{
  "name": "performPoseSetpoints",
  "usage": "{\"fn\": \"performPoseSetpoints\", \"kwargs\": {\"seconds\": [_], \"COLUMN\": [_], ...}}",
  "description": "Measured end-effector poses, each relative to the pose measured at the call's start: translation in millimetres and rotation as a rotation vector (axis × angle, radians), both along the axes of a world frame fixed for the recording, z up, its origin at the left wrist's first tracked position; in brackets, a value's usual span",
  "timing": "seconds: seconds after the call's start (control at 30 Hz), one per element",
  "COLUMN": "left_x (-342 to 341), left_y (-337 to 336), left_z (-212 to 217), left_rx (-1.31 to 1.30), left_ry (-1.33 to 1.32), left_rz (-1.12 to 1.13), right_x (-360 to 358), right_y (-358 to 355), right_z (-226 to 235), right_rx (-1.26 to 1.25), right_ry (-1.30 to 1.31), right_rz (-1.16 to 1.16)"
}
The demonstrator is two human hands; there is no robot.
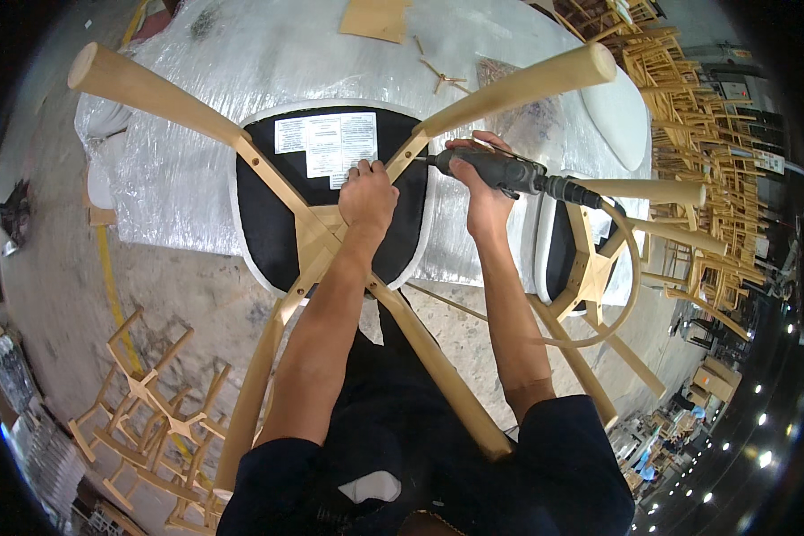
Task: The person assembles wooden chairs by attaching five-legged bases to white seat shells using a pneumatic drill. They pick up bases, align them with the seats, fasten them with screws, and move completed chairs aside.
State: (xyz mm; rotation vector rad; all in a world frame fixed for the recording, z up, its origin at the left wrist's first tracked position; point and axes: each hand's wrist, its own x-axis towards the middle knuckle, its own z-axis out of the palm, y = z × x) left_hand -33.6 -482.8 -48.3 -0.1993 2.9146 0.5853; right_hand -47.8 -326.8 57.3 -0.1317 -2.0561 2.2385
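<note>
An upturned chair lies on a plastic-wrapped table, its black seat underside with a white label facing up. Four pale wooden legs splay out from a crossed wooden frame. My left hand presses down on the frame near its centre. My right hand grips a grey pneumatic screwdriver, its tip at the joint of the upper right leg. A beige air hose loops from the tool's back end.
A second upturned chair lies to the right. Spare wooden leg frames are stacked on the floor at lower left. Many wooden chair frames are piled at the right. A cardboard piece and small wooden bits lie on the table.
</note>
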Motion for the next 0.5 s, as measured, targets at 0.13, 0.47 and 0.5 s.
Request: {"fn": "performPoseSetpoints", "kwargs": {"seconds": [0.13, 0.47, 0.5], "left_x": [-2, 1, -1], "left_y": [-2, -8, -8], "left_z": [3, 5, 6], "left_rx": [0.005, 0.004, 0.005], "left_ry": [-0.037, -0.056, -0.056], "left_rz": [0.016, 0.016, 0.012], "right_x": [-9, -43, -49], "right_y": [-7, -17, -18], "right_z": [-12, 4, 4], "right_rx": [-0.038, 0.514, 0.498], "right_ry": [-0.024, 0.06, 0.031], "right_rz": [0.0, 0.393, 0.422]}}
